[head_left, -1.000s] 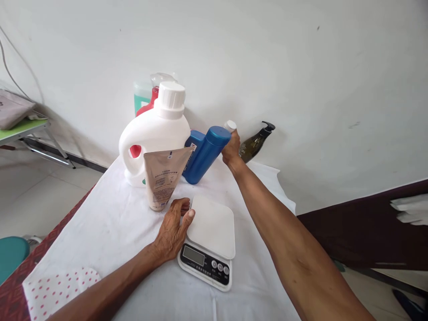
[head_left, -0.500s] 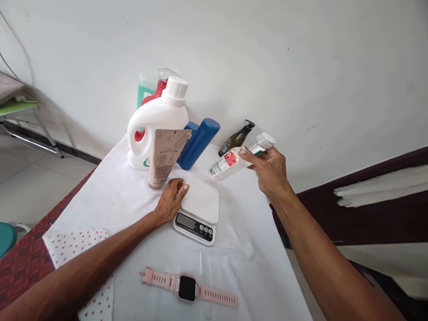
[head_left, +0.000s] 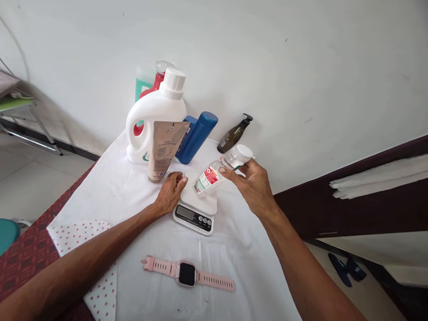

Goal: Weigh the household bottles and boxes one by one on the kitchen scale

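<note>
The right hand (head_left: 256, 185) is gripping the small bottle (head_left: 214, 175) tilted over the scale (head_left: 195, 205); the left hand (head_left: 170, 194), fingers loose, is resting at its nine o'clock edge; stand the bottle up gently in the middle.

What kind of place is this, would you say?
Probably a plain room at home: a cloth-covered table against a bare white wall, a tiled floor, and household bottles such as a white detergent jug beside a kitchen scale.

Bright, even daylight; soft shadows behind the bottles on the wall (head_left: 267, 53) (no glare). Sharp centre, wide-angle bending at edges.
</note>
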A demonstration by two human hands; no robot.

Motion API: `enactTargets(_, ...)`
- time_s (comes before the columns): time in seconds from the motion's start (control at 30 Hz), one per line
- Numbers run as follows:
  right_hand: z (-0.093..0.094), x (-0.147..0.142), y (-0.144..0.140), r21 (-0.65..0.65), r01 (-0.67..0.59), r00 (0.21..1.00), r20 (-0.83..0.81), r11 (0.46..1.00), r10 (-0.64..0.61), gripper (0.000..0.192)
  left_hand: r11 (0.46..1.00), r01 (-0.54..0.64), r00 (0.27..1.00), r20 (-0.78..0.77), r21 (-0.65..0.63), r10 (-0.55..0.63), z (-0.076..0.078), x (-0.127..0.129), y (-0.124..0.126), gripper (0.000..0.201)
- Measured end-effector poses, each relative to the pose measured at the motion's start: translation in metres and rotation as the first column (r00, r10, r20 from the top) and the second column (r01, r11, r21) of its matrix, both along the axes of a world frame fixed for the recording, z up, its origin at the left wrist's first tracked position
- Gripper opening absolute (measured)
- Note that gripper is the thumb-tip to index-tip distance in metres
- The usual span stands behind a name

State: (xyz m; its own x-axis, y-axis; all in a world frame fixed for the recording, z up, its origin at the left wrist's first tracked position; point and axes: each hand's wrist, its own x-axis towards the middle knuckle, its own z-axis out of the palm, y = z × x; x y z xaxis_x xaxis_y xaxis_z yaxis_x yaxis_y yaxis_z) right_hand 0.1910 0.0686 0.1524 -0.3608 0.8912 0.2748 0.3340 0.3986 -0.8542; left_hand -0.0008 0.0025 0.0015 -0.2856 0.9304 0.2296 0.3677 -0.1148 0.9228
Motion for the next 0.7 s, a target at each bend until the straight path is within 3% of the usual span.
enactTargets(0.1,-0.005,0.006,0.0,-0.034,-0.057,0.997,-0.052,0.998,0.055,0.049,1.0,0.004,1.0,0.002,0.002,-0.004,0.0,0.0,0.0,0.054)
enactTargets(0.17,-0.02,0.015,0.0,-0.052,-0.05,0.989,-0.143,0.997,0.042,0.049,1.0,0.004,1.0,0.007,0.003,-0.004,0.0,0.0,0.0,0.055)
enactTargets(0.23,-0.046,0.027,-0.001,-0.101,0.049,0.954,-0.29,0.994,-0.076,0.053,1.0,0.0,1.0,0.011,0.004,0.0,0.0,0.0,-0.001,0.056)
enactTargets(0.3,-0.08,0.041,-0.003,-0.2,0.229,0.882,-0.37,0.952,-0.29,0.064,1.0,-0.002,1.0,0.015,0.006,0.002,0.001,0.001,-0.001,0.056)
enactTargets(0.37,-0.114,0.054,-0.006,-0.25,0.388,0.853,-0.267,0.887,-0.448,0.065,1.0,0.0,1.0,0.016,0.008,0.0,0.002,0.001,-0.002,0.057)
enactTargets(0.47,-0.145,0.069,-0.009,-0.233,0.416,0.874,-0.164,0.879,-0.457,0.053,1.0,0.0,1.0,0.009,0.004,0.0,0.004,0.001,-0.002,0.06)
enactTargets(0.7,-0.145,0.075,-0.011,-0.206,0.37,0.921,-0.05,0.906,-0.387,0.038,1.0,0.002,1.0,-0.027,-0.029,-0.003,0.008,0.0,-0.004,0.063)
